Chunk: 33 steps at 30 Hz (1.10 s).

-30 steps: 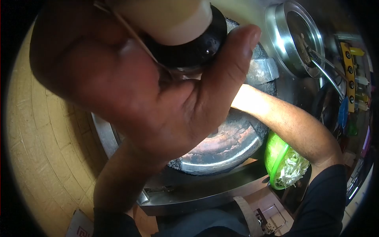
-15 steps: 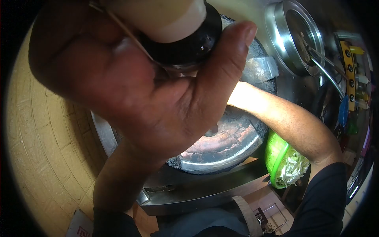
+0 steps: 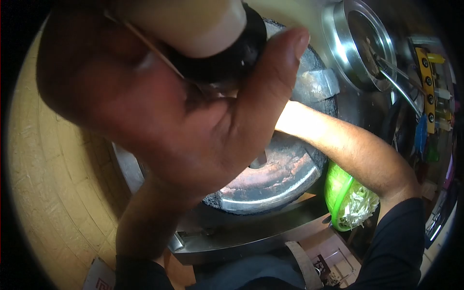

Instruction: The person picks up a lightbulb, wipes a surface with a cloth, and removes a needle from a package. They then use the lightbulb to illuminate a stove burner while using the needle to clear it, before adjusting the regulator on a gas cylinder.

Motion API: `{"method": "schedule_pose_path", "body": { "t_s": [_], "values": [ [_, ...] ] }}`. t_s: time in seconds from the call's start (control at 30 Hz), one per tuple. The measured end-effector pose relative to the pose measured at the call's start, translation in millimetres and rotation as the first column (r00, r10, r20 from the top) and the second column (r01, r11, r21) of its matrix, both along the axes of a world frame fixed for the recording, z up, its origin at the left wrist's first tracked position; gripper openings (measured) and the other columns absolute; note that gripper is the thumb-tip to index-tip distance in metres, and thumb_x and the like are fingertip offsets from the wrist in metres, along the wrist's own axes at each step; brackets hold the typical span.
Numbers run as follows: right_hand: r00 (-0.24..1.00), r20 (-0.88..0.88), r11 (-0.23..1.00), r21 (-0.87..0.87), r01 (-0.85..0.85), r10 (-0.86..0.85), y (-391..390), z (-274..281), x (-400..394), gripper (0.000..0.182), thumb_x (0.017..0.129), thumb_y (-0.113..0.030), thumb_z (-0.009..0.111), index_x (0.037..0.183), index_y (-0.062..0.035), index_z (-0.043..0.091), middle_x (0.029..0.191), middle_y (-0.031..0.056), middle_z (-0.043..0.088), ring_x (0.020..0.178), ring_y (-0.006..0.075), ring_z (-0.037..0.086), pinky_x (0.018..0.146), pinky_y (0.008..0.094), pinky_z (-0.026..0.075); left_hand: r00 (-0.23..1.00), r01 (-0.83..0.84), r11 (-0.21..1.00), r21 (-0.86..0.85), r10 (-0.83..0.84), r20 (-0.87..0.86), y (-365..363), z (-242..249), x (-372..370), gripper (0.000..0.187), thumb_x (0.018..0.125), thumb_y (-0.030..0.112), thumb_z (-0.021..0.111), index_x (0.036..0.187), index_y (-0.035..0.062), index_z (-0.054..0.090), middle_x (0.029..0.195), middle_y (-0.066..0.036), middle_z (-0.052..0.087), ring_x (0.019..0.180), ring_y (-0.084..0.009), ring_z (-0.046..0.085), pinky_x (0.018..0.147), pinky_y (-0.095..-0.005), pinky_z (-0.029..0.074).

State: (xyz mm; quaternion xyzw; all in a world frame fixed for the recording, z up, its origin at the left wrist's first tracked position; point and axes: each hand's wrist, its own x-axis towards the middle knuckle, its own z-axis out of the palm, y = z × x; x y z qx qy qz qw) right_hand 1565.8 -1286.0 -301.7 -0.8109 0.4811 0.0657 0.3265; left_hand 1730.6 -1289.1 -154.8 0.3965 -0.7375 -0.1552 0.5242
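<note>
Very near the camera, my left hand (image 3: 193, 125) fills the upper left, its palm side showing and its thumb raised to the right. It is closed around a cream object (image 3: 193, 24) with a black rim (image 3: 217, 63); the curled fingers are in deep shadow. My right forearm reaches in from the lower right, brightly lit near the wrist, and my right hand is hidden behind the left one. Beneath both arms lies a round, dark, crusted metal cooking surface (image 3: 275, 186) with a knob partly visible.
A green basket (image 3: 340, 203) of shredded pale vegetable (image 3: 358, 205) sits by my right elbow. A round steel pot (image 3: 338, 46) with utensils stands at the upper right, near a yellow rack (image 3: 427, 84) of bottles. A tiled surface (image 3: 53, 179) runs along the left.
My left hand and the cream object have shifted slightly left, and the shadow on them looks darker. My right forearm has barely moved.
</note>
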Motion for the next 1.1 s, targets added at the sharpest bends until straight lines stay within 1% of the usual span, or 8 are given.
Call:
{"method": "schedule_pose_path", "body": {
  "t_s": [0.13, 0.5, 0.67, 0.73, 0.77, 0.8, 0.97, 1.1],
  "values": [
    [0.996, 0.082, 0.997, -0.069, -0.022, 0.027, 0.7, -9.5, -5.4, 0.023, 0.088, -0.019, 0.057, 0.104, -0.0078, 0.068, 0.099, 0.0137, 0.07, 0.087, 0.0277, 0.068, 0.079, 0.0373, 0.055, 0.917, 0.125, 0.957, -0.26, -0.211, -0.338, -11.9, -21.2, -7.6, 0.064, 0.082, 0.0, 0.072, 0.128, -0.0059, 0.027, 0.122, -0.03, 0.05, 0.093, -0.0241, 0.065, 0.075, -0.027, 0.06],
    [0.941, 0.325, 0.994, -0.015, 0.108, -0.098, -17.2, 96.7, -48.9, 0.004, 0.082, -0.006, 0.063, 0.08, -0.0031, 0.064, 0.069, 0.0114, 0.065, 0.062, 0.0222, 0.065, 0.059, 0.033, 0.05, 0.947, 0.087, 0.984, -0.158, -0.131, -0.293, -11.1, -13.1, 14.6, 0.067, 0.08, 0.0, 0.074, 0.128, -0.005, 0.027, 0.123, -0.031, 0.049, 0.092, -0.0266, 0.066, 0.076, -0.0296, 0.059],
    [0.949, 0.243, 0.976, -0.04, 0.215, -0.199, -2.2, 136.6, -58.3, 0.007, 0.081, -0.006, 0.067, 0.079, -0.0012, 0.062, 0.069, 0.0106, 0.066, 0.062, 0.0182, 0.065, 0.059, 0.0296, 0.05, 0.998, 0.056, 0.989, -0.141, -0.05, 0.047, -10.0, -8.2, 26.5, 0.046, 0.081, 0.012, 0.076, 0.112, -0.0072, 0.048, 0.115, -0.028, 0.056, 0.086, -0.0243, 0.067, 0.073, -0.0284, 0.056],
    [0.897, 0.303, 0.942, 0.006, 0.336, -0.322, 3.0, 134.6, -61.8, 0.007, 0.079, -0.003, 0.069, 0.079, -0.0005, 0.062, 0.07, 0.01, 0.066, 0.065, 0.0179, 0.066, 0.062, 0.0284, 0.051, 0.992, 0.065, 0.995, -0.076, -0.073, -0.103, -6.4, 0.6, 26.7, 0.037, 0.082, 0.013, 0.074, 0.105, -0.0068, 0.054, 0.111, -0.025, 0.059, 0.089, -0.024, 0.067, 0.077, -0.0286, 0.055],
    [0.898, 0.309, 0.943, -0.013, 0.333, -0.313, 4.9, 132.1, -62.7, 0.007, 0.079, -0.002, 0.069, 0.08, -0.0011, 0.063, 0.071, 0.0096, 0.067, 0.066, 0.0174, 0.067, 0.063, 0.0277, 0.052, 0.948, 0.079, 0.993, -0.093, -0.046, 0.313, -5.1, 18.8, 33.9, 0.037, 0.082, 0.013, 0.074, 0.107, -0.007, 0.054, 0.11, -0.024, 0.06, 0.091, -0.0242, 0.066, 0.08, -0.0294, 0.054],
    [0.898, 0.313, 0.943, -0.016, 0.331, -0.31, 5.8, 129.6, -62.1, 0.007, 0.079, -0.002, 0.069, 0.08, -0.0011, 0.063, 0.071, 0.0096, 0.067, 0.066, 0.0174, 0.067, 0.063, 0.0277, 0.052, 0.74, 0.096, 0.99, -0.102, -0.002, 0.673, -6.1, 27.8, 40.6, 0.038, 0.082, 0.012, 0.074, 0.108, -0.0071, 0.054, 0.109, -0.023, 0.06, 0.093, -0.0244, 0.066, 0.082, -0.0302, 0.053],
    [0.884, 0.345, 0.941, -0.008, 0.339, -0.315, 4.1, 125.6, -57.4, 0.008, 0.08, -0.002, 0.07, 0.081, -0.0019, 0.062, 0.073, 0.0085, 0.068, 0.065, 0.0147, 0.067, 0.062, 0.0271, 0.052, 0.983, 0.095, 0.993, -0.076, -0.082, 0.167, -6.0, -6.5, 34.5, 0.045, 0.083, 0.01, 0.073, 0.117, -0.0059, 0.049, 0.114, -0.023, 0.058, 0.097, -0.0247, 0.065, 0.086, -0.0325, 0.053],
    [0.892, 0.375, 0.954, -0.061, 0.295, -0.252, 2.5, 115.9, -52.3, 0.006, 0.081, -0.003, 0.067, 0.081, -0.0011, 0.061, 0.072, 0.0098, 0.067, 0.066, 0.0165, 0.067, 0.062, 0.0276, 0.052, 0.987, 0.042, 0.997, -0.061, -0.051, -0.15, -5.9, -14.1, 21.2, 0.046, 0.083, 0.01, 0.073, 0.118, -0.0055, 0.048, 0.116, -0.024, 0.057, 0.097, -0.0248, 0.065, 0.085, -0.0321, 0.054]
  ]
}}
